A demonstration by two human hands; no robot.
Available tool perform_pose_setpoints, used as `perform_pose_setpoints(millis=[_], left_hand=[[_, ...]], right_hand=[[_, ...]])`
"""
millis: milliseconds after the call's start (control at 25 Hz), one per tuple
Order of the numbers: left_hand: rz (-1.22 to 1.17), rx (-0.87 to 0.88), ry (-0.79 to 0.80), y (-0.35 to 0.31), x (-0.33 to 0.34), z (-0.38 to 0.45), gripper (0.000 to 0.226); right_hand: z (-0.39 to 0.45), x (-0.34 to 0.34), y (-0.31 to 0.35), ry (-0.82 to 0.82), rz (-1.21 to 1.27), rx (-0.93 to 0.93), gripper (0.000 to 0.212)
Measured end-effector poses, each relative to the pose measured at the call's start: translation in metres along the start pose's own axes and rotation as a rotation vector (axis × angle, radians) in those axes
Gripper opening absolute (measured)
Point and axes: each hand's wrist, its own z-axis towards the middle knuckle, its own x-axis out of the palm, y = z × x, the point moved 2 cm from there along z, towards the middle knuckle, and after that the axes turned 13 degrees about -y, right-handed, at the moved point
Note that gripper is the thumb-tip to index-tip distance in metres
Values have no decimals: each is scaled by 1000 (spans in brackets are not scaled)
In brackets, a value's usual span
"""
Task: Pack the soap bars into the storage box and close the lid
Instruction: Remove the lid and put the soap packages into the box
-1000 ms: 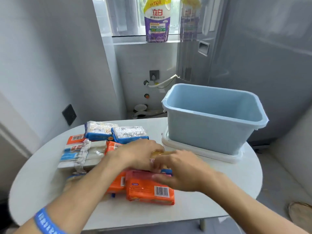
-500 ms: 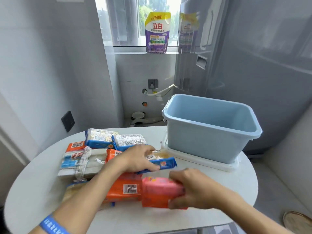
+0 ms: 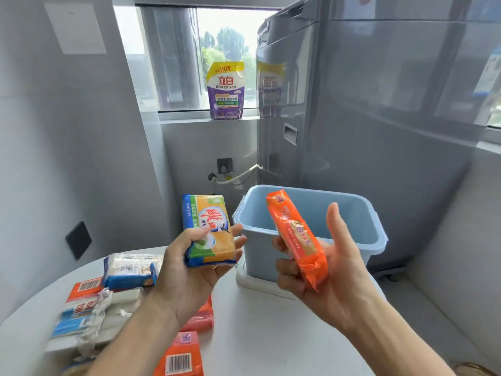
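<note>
Two soap bars are lifted off the table. The left hand (image 3: 189, 270) grips a yellow-and-blue wrapped soap bar (image 3: 208, 229) from below, fingers curled round its near end, label facing the camera. The right hand (image 3: 322, 275) holds an orange wrapped soap bar (image 3: 295, 240) tilted on edge, fingers behind it and the thumb standing up free to the right. Both bars are raised in front of the one light blue storage box (image 3: 311, 248), which stands open on the far right of the round white table (image 3: 271, 335). The box sits on a white lid (image 3: 254, 283) lying flat under it.

On the left of the table lie the other bars: one blue-and-clear pack (image 3: 130, 270), one orange pack with a barcode at the far left (image 3: 86, 287), a white bundle in clear wrap (image 3: 89, 318), a pink-orange pack (image 3: 200, 318) partly hidden under the left wrist, and one orange pack with a barcode at the near edge (image 3: 180, 356). How many bars the bundle holds cannot be told.

One purple and yellow detergent pouch (image 3: 225, 90) stands on the far windowsill.

Half a second ago both hands were low over the pile, just closing on these two bars; now both bars are up near the box rim, and the camera has tipped upward.
</note>
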Motion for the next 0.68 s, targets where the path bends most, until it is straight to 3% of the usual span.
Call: perform_pose_setpoints(millis=[200,320,440,560,680], left_hand=[[75,129,58,1,65,16,46],[302,132,-22,5,95,51,32],[588,94,-129,14,109,98,33],[1135,119,-180,28,106,141,38],[1883,55,-93,44,98,162,44]], right_hand=[[10,1,56,-16,246,-175,73],[26,-10,83,-62,234,-162,74],[45,-26,93,-24,131,-77,84],[60,-46,108,-90,19,-63,63],[75,-67,120,-232,-98,-48,67]])
